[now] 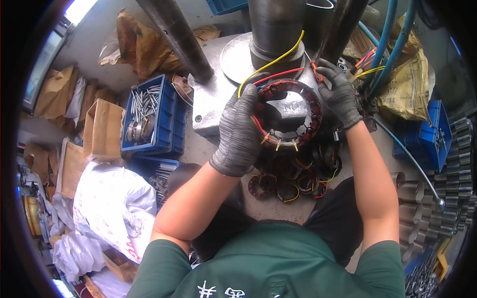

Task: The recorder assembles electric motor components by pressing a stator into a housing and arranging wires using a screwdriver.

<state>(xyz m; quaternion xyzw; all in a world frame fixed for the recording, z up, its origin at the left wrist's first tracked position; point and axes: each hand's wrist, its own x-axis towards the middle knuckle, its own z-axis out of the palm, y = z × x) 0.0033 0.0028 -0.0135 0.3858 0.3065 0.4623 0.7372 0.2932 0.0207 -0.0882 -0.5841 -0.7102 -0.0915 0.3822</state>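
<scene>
My left hand (pixel 237 126), in a grey knit glove, grips the left side of a ring-shaped motor stator (pixel 317 107). Dark red windings line the ring, and pale ties show on its near edge. A yellow wire (pixel 272 60) and a red wire (pixel 282 73) rise from beside my left fingers. My right hand (pixel 339 92), gloved alike, is closed around a small orange-red thing (pixel 316 73) with a thin tip, just right of the stator. What kind of thing that is I cannot make out. Behind the stator stands the press's dark cylinder (pixel 277 30) on its grey metal base (pixel 211 107).
Several wound stators (pixel 287 188) lie on the floor between my legs. Two dark posts (pixel 179 39) flank the cylinder. Blue bins (pixel 171 119) with metal rods stand left, beside a white sack (pixel 112 198). At right are blue hoses (pixel 390 44), a ball-ended lever (pixel 439 202) and stacked metal sleeves (pixel 412 218).
</scene>
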